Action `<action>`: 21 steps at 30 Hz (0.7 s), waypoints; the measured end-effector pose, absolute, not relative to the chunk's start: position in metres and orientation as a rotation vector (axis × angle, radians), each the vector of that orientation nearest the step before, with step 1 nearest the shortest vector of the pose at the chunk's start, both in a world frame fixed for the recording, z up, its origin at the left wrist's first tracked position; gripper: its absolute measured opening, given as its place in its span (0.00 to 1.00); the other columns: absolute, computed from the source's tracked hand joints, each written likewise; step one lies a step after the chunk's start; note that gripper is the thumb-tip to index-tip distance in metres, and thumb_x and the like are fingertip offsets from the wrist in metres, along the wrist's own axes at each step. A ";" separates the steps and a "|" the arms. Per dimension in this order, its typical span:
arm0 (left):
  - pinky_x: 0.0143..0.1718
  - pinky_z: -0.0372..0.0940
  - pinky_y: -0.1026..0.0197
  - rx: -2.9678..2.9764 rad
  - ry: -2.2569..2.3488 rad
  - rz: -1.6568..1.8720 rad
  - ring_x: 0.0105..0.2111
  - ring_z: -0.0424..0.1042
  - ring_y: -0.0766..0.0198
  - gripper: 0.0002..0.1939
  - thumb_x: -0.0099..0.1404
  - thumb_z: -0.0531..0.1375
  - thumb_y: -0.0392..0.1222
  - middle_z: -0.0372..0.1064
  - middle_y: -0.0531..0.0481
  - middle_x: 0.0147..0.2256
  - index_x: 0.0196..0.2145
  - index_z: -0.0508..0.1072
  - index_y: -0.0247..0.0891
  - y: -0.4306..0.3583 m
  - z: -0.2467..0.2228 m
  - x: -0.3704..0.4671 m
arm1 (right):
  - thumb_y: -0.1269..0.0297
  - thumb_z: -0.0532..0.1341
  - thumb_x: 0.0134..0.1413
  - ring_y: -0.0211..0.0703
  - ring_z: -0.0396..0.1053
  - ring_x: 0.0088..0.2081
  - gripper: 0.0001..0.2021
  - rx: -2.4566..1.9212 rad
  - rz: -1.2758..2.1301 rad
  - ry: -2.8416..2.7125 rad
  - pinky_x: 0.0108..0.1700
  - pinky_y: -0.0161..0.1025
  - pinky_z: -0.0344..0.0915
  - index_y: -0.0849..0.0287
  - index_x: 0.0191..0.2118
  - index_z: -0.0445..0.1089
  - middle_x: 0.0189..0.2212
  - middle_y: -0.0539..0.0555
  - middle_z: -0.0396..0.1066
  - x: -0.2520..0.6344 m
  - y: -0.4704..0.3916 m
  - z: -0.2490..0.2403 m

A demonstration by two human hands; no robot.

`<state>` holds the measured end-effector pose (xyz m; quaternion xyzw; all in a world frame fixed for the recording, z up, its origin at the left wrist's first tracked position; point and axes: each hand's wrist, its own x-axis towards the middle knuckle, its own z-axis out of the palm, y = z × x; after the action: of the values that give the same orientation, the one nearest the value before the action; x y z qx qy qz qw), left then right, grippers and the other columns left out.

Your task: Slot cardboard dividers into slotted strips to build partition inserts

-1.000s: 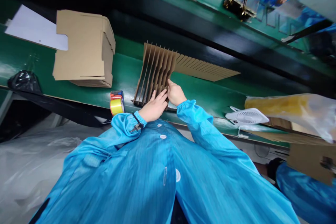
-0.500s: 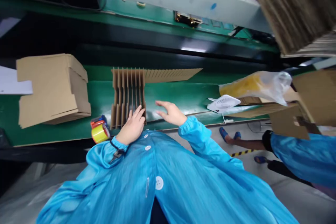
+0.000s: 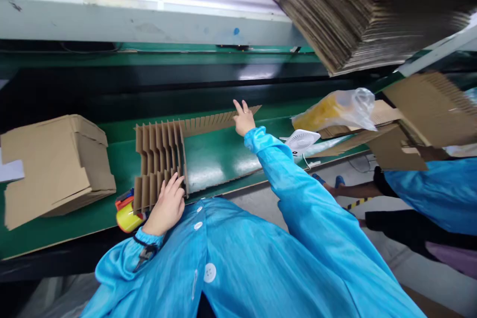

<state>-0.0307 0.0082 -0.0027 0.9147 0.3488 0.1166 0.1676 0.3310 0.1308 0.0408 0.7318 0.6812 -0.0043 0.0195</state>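
A cardboard divider insert with several upright, parallel panels stands on the green bench. My left hand lies over its near right part, fingers stretched across the panel edges. From the insert a long slotted cardboard strip runs right along the back of the bench. Out at the right end of that strip is my right hand, index and middle fingers extended and apart; I cannot tell whether it touches the strip. Beside the insert's near left corner sits a tape dispenser with yellow tape, partly covered.
A folded cardboard box stands on the left. To the right are a white fan, a plastic bag with yellow contents and cardboard pieces. Stacked cardboard overhangs above. A co-worker's blue sleeve shows at right.
My right hand has reached away from me to the back strip. My left hand stays on the insert. The camera view has shifted, showing more of the upper shelf and stacked cardboard.
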 end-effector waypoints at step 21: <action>0.63 0.50 0.39 2.526 0.979 0.235 0.65 0.50 0.50 0.13 0.63 0.54 0.31 0.56 0.37 0.62 0.45 0.70 0.34 -0.004 0.008 -0.027 | 0.60 0.64 0.46 0.54 0.62 0.58 0.29 1.710 -0.692 2.540 0.59 0.53 0.58 0.60 0.56 0.66 0.56 0.63 0.66 0.315 0.011 0.043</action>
<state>-0.0273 -0.0044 0.0078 0.9083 0.3520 0.0845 0.2098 0.3151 0.0114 0.0428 0.5446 0.8092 -0.2205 0.0011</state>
